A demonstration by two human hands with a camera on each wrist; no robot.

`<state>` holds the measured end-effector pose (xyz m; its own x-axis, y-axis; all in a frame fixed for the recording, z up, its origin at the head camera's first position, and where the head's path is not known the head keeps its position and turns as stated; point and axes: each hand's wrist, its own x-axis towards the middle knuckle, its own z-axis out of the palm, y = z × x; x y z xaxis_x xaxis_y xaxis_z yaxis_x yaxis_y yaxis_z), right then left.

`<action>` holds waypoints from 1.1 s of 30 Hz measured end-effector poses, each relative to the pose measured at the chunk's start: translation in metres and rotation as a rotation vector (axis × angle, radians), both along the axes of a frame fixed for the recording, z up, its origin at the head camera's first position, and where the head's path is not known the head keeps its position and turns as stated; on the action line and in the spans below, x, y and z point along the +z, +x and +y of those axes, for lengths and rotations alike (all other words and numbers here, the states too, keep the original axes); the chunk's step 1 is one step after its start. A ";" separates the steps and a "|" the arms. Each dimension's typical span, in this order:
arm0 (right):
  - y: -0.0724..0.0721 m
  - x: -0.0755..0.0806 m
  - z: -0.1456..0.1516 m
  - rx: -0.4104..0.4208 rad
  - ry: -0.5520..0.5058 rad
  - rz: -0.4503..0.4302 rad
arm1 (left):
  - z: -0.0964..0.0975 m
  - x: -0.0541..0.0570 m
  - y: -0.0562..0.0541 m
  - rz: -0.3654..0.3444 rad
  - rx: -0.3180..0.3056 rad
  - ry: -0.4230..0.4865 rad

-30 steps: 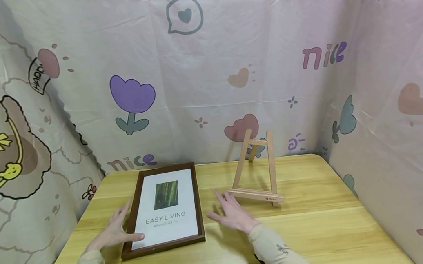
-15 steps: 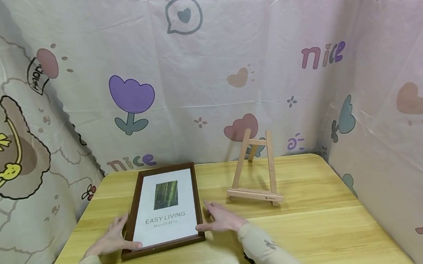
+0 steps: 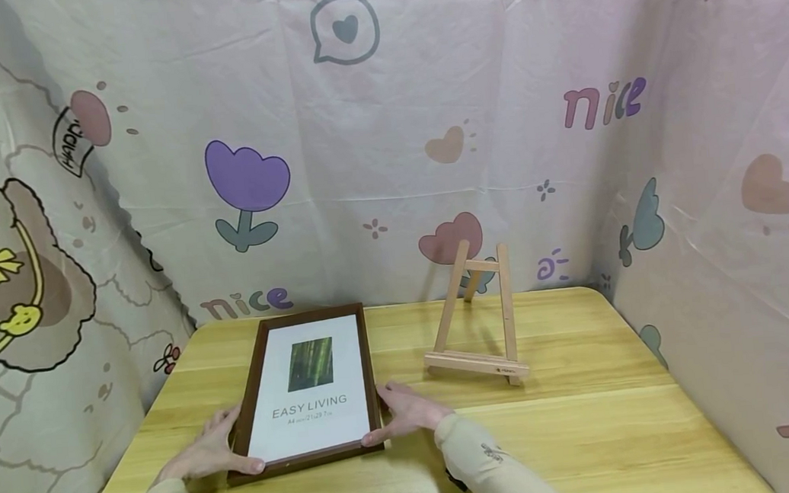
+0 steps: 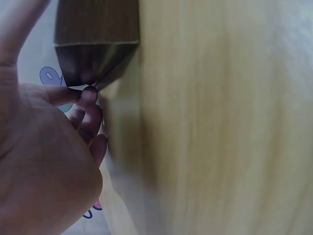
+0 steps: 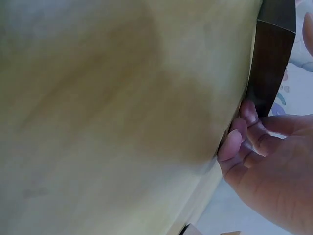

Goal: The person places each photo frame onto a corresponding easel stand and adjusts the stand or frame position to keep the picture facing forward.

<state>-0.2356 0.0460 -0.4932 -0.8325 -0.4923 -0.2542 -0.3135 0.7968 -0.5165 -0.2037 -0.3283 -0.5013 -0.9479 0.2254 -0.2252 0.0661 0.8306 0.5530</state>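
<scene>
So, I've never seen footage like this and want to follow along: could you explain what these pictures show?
Of course. There is no machine here, just a person's two bare hands. The wide picture comes from a camera worn on the head, looking forward and down. The two close ones come from a camera on each wrist, watching that hand's work.

On the wooden table, a brown picture frame lies face up, and a small wooden easel stands to its right. The left hand and right hand grip the frame near its lower corners, thumbs on top, fingers at the outer sides. Nothing is on the easel.
</scene>
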 end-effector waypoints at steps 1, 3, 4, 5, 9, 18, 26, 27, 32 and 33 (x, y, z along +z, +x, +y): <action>0.000 0.000 -0.001 0.001 0.006 0.001 | 0.000 0.000 0.000 -0.005 0.000 -0.003; 0.000 -0.001 -0.002 0.000 0.019 0.002 | 0.000 0.000 0.000 -0.012 0.001 -0.005; 0.000 -0.001 -0.003 0.000 0.025 0.006 | -0.001 -0.001 0.000 -0.012 -0.001 -0.006; -0.001 -0.001 -0.003 0.002 0.032 0.012 | -0.001 -0.001 0.000 -0.012 -0.002 -0.007; -0.002 -0.001 -0.005 0.002 0.049 0.027 | -0.001 -0.002 -0.001 -0.018 0.003 -0.005; -0.002 -0.003 -0.004 0.004 0.043 0.031 | -0.001 -0.001 0.000 -0.044 0.017 0.005; 0.000 -0.003 -0.003 -0.027 -0.009 -0.014 | -0.001 -0.004 0.002 -0.045 0.019 0.028; 0.000 -0.002 -0.002 -0.031 -0.015 -0.018 | -0.001 -0.005 0.002 -0.047 0.020 0.027; 0.001 -0.002 -0.002 -0.033 -0.045 -0.006 | 0.000 -0.004 0.004 -0.056 0.024 0.033; 0.000 -0.002 -0.001 -0.032 -0.051 -0.003 | 0.000 -0.004 0.004 -0.053 0.023 0.030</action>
